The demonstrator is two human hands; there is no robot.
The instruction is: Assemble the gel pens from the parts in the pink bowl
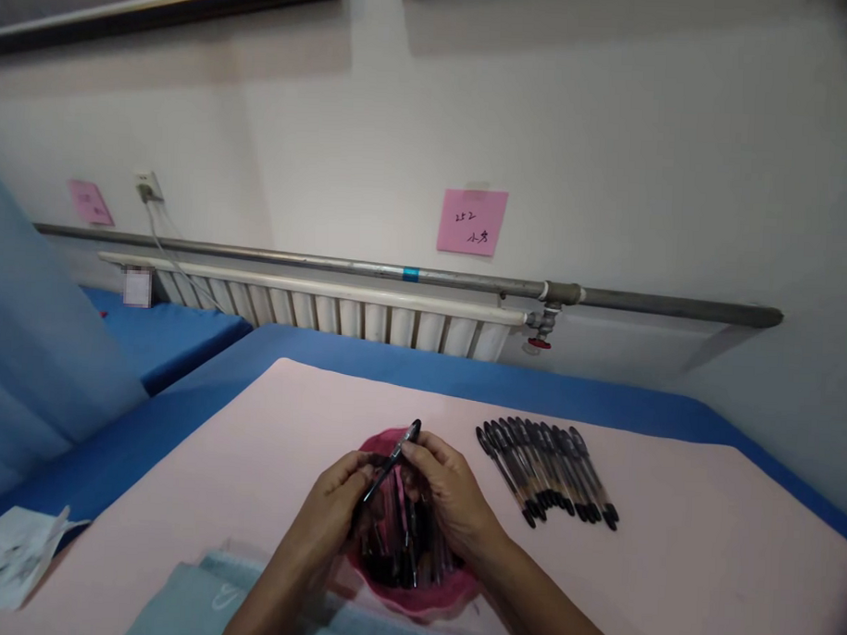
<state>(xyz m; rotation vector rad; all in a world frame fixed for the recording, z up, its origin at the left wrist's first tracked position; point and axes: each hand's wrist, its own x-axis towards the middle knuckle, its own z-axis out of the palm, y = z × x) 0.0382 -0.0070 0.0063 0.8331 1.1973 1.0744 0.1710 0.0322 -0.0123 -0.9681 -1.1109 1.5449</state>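
Note:
Both hands meet above a pink basket [420, 603] that is filled with loose pens and pen parts. Between my fingers is a dark pen [392, 462], tilted with its black cap end up and to the right. My right hand [452, 490] pinches it near the cap. At its lower end, my left hand [334, 504] is closed around it, with the fingertips partly hidden. To the right, a row of black-capped pens [547, 470] lies side by side on the pink mat [700, 540].
Light blue folded cloth [184, 601] lies at the near edge, under my forearms. A white printed bag [16, 553] rests at the left. Behind the blue table [394, 358] stand a white radiator [374, 318] and a metal pipe [646, 305] along the wall.

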